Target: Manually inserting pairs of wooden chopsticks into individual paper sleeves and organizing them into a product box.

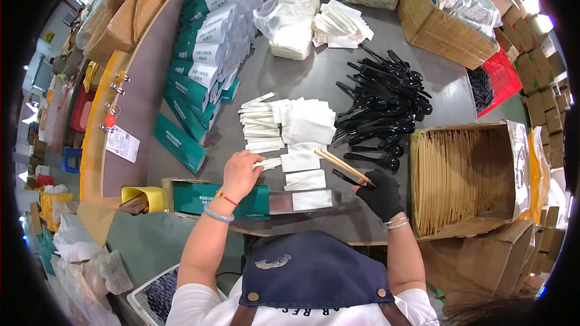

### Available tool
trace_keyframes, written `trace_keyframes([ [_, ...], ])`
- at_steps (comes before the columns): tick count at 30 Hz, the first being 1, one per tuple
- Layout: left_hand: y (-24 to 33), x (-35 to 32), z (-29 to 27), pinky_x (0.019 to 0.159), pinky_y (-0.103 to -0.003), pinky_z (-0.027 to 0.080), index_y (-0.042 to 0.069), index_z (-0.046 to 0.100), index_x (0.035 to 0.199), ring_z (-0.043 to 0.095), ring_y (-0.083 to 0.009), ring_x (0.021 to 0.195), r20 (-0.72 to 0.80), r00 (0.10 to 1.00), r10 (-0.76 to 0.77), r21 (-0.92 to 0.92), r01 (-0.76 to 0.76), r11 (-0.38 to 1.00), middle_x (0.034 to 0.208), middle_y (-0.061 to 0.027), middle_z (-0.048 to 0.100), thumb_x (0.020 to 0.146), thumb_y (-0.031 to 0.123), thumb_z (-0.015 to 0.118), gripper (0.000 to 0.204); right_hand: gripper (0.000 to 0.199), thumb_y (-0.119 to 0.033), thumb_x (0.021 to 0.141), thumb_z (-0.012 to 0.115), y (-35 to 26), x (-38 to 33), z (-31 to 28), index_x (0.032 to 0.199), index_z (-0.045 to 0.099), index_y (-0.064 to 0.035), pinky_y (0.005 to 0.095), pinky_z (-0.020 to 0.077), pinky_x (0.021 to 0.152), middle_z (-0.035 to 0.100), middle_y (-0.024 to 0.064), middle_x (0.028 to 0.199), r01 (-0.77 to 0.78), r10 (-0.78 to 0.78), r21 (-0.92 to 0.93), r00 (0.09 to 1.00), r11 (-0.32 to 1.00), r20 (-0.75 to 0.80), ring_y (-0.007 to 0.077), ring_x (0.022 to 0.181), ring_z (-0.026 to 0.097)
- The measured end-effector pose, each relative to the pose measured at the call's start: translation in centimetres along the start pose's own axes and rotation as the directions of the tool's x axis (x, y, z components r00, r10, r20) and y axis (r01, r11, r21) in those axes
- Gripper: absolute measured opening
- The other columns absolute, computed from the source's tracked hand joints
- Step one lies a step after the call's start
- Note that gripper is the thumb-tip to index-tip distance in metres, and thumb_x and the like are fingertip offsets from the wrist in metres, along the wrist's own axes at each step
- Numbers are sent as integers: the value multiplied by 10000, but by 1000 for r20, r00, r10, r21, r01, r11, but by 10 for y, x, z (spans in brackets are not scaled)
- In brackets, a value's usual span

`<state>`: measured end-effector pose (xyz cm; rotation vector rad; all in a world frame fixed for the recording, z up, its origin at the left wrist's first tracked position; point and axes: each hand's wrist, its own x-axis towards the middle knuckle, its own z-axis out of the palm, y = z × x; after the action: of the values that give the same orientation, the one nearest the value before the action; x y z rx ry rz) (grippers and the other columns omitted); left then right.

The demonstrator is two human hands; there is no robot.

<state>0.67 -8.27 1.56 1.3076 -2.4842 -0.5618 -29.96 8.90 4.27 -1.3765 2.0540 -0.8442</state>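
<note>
My left hand pinches the end of a narrow white paper packet at the near end of a stack of similar narrow packets. In its black fingerless glove, my right hand is closed round a pair of wooden chopsticks and a black plastic spoon, whose far end is hidden. Folded white napkins spread between the hands. A green printed sleeve lies below my left wrist, beside a grey metal chute with a napkin on it.
Black spoons are heaped at right, behind a cardboard box of chopsticks. Green and white sleeves stack along the left board. Bagged napkins and another box stand at the back.
</note>
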Motion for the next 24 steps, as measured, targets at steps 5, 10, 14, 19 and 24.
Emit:
trace_keyframes([
  [5, -8, 3, 6, 741, -417, 506, 95, 697, 822, 616, -308, 830, 150, 987, -53, 84, 41, 996, 843, -82, 637, 757, 134, 736, 85, 233, -166, 689, 848, -1, 1, 3, 801, 685, -41, 295, 459, 565, 607, 65, 657, 19, -19, 8, 1000, 1000, 8, 140, 566, 575],
  [10, 2, 5, -10, 715, -424, 494, 81, 668, 778, 611, -315, 820, 63, 998, -8, 95, 2, 996, 801, -92, 628, 753, 113, 722, 68, 234, -151, 676, 849, -3, 1, 0, 805, 684, -46, 300, 460, 568, 601, 70, 669, 1, -1, 5, 1000, 1000, -6, 154, 569, 577],
  [14, 39, -14, -25, 682, -417, 478, 95, 659, 780, 602, -299, 782, -43, 984, 171, -40, -173, 984, 780, -71, 624, 751, 130, 704, 63, 235, -160, 669, 844, -5, 3, 6, 806, 685, -52, 323, 469, 594, 605, 88, 706, 52, -52, -7, 997, 999, 50, 204, 603, 598],
  [19, 71, -55, 22, 710, -345, 441, 143, 668, 784, 578, -204, 819, 81, 905, 417, 112, -424, 899, 818, 16, 644, 752, 173, 685, 48, 246, -300, 728, 770, -27, 7, 45, 840, 691, -95, 414, 491, 684, 624, 107, 811, 135, -88, -143, 951, 980, 296, 314, 780, 633],
  [24, 66, -71, 9, 779, -348, 434, 152, 709, 906, 560, -198, 923, 93, 905, 415, 75, -422, 903, 912, 56, 656, 733, 181, 721, 175, 303, -369, 747, 753, -13, -10, 59, 956, 704, -154, 427, 498, 693, 625, 70, 852, 165, -119, -146, 953, 975, 279, 292, 813, 640],
])
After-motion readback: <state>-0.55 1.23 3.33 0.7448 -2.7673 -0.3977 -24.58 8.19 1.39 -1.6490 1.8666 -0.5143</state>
